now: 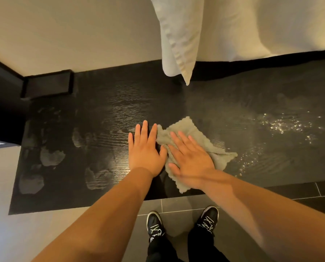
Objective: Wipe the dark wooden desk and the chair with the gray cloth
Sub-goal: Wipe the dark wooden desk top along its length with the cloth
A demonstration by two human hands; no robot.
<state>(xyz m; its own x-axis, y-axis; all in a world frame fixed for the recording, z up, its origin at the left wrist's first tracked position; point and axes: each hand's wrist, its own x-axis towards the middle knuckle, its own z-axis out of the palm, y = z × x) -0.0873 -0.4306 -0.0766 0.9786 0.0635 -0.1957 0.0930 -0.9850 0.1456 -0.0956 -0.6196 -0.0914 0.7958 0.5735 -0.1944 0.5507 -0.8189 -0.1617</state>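
Directly under the right hand [192,157] lies the crumpled gray terry cloth [200,135], spread on the dark wooden desk [101,110]; the palm and straight fingers press it flat, with cloth showing beyond the fingertips and to the hand's right. The left hand [145,148] rests flat on bare wood just beside the cloth's left edge, fingers straight, holding nothing. Glinting water droplets [290,125] speckle the desk further right of the right hand, and a white pleated curtain [178,35] hangs beyond both hands.

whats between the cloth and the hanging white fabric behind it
Only bare desk, streaked with a damp sheen, lies between the cloth and the white fabric, in the head view.
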